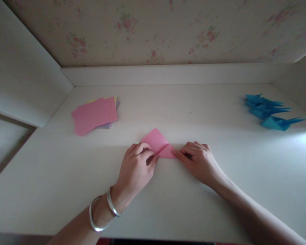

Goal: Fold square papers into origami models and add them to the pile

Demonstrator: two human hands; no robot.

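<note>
the near edge of a folded pink paper is pinched by the left hand, the grip clamped on it with thumb and index fingertip brought together. the right-hand corner of the same paper is held by the right hand, its grip also closed on it at the fingertips. the paper is kept on the white desk, between the two hands, with one corner pointed away from the person and a crease line shown slantwise across its right part. two silver bangles are worn on the left wrist. beyond the left hand, a stack of paper sheets is laid loosely, topped in pink, with yellow and purple edges exposed beneath. well apart on the far right, blue folded paper pieces are grouped close together, their points turned rightward. the desk is backed by floral wallpaper.
</note>
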